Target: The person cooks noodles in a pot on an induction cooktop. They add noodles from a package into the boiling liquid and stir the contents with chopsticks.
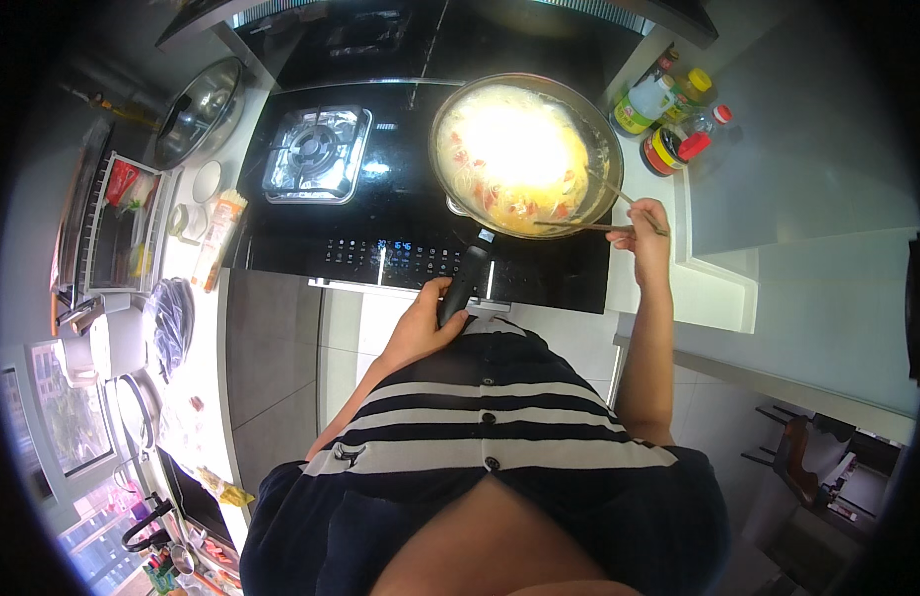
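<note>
My left hand [428, 325] grips the black handle [466, 281] of a wide frying pan [612, 182], which sits on the right side of the black glass cooktop [400, 223]. Noodles in a yellowish broth with red pieces [497, 195] fill the pan, their middle washed out by glare. A pair of chopsticks [595, 226] is held in my right hand [644, 232], just beyond the pan's lower right rim. The chopsticks are spread apart, and their tips reach into the food near the right side.
A bare gas burner [312, 149] lies left of the pan. Sauce bottles [642, 104] and a red-lidded jar [662, 151] crowd the right corner. On the left counter are a glass lid [199, 112], a noodle packet [218, 238], a white bowl [206, 181] and a wire rack [124, 223].
</note>
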{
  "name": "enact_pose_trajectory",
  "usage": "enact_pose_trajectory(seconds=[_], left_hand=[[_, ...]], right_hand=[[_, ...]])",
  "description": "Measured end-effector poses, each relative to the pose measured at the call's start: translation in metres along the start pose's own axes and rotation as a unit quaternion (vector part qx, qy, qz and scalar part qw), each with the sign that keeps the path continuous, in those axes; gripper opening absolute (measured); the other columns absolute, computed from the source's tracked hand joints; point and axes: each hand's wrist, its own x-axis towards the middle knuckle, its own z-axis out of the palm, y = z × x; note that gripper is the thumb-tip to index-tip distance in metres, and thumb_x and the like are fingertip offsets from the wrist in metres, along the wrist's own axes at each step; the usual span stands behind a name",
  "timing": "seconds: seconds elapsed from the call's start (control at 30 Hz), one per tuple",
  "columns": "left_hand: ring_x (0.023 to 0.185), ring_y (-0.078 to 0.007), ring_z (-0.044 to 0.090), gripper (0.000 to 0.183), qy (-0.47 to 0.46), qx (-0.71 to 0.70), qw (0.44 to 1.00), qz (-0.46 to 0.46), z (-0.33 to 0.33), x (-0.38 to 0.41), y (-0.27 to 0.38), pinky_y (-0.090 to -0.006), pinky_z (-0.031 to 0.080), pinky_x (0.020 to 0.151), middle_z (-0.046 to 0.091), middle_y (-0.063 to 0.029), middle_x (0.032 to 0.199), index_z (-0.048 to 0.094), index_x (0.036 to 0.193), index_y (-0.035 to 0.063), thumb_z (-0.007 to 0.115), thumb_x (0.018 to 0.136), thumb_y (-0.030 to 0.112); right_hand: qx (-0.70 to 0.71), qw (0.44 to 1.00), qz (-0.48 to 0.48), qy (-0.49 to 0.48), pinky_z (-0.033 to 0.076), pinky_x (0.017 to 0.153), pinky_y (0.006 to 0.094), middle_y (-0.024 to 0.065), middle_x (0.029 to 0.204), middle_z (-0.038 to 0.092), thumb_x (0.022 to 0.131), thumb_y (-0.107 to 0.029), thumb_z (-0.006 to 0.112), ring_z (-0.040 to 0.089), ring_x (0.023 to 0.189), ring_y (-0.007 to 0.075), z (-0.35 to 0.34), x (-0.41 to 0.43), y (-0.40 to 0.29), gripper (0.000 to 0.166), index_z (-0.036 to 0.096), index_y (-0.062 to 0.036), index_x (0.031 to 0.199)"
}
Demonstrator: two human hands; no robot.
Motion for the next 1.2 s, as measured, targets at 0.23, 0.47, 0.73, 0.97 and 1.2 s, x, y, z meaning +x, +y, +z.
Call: enact_pose_trajectory(seconds=[0.23, 0.47, 0.73, 0.97, 1.2], left_hand=[[0.093, -0.03, 0.063, 0.054, -0.009, -0.005, 1.0, -0.004, 0.0, -0.001, -0.002, -0.0343, 0.049, 0.082, 0.06, -0.0207, 0.107, 0.041, 0.129, 0.0014, 0.067, 0.086, 0.024], [0.097, -0.028, 0.061, 0.053, -0.026, -0.014, 0.999, -0.03, -0.002, -0.002, 0.003, -0.0343, 0.047, 0.085, 0.057, -0.0191, 0.115, 0.039, 0.132, 0.0032, 0.064, 0.089, 0.023], [0.099, -0.0296, 0.062, 0.053, -0.011, 0.001, 1.0, -0.017, -0.001, -0.005, 0.005, -0.035, 0.047, 0.087, 0.058, -0.0189, 0.114, 0.039, 0.133, 0.0036, 0.064, 0.09, 0.022], [0.097, -0.0301, 0.063, 0.053, -0.012, -0.001, 1.0, -0.021, -0.001, -0.005, 0.008, -0.0352, 0.047, 0.085, 0.059, -0.0199, 0.114, 0.039, 0.132, 0.003, 0.064, 0.089, 0.024], [0.099, -0.0315, 0.063, 0.054, 0.001, 0.001, 1.0, -0.011, 0.003, -0.006, 0.002, -0.0355, 0.047, 0.086, 0.059, -0.0211, 0.114, 0.039, 0.132, 0.0029, 0.064, 0.09, 0.025]], right_hand=[[0.096, 0.992, -0.062, 0.052, 0.057, 0.058, 0.0266, 0.0107, 0.088, 0.061, 0.099, -0.024, 0.048, 0.065, 0.063, 0.0188, 0.053, 0.049, 0.027, 0.026, 0.055, 0.0005, 0.102], [0.204, 0.973, -0.052, 0.1, 0.061, 0.073, 0.0334, 0.0165, 0.096, 0.055, 0.099, -0.024, 0.047, 0.065, 0.076, 0.0277, 0.096, 0.072, 0.023, 0.031, 0.05, 0.0067, 0.096], [0.339, 0.929, -0.056, 0.136, 0.06, 0.074, 0.0346, 0.0186, 0.091, 0.058, 0.1, -0.026, 0.046, 0.066, 0.076, 0.0265, 0.099, 0.071, 0.016, 0.031, 0.049, 0.0047, 0.096], [0.107, 0.971, -0.192, 0.091, 0.055, 0.075, 0.0284, 0.0118, 0.092, 0.062, 0.098, -0.026, 0.052, 0.066, 0.08, 0.0198, 0.112, 0.071, 0.01, 0.029, 0.058, 0.0027, 0.102], [-0.132, 0.968, -0.196, -0.08, 0.047, 0.071, 0.0279, 0.0075, 0.08, 0.064, 0.095, -0.028, 0.057, 0.057, 0.072, 0.0139, 0.134, 0.05, 0.009, 0.026, 0.063, -0.0035, 0.1]])
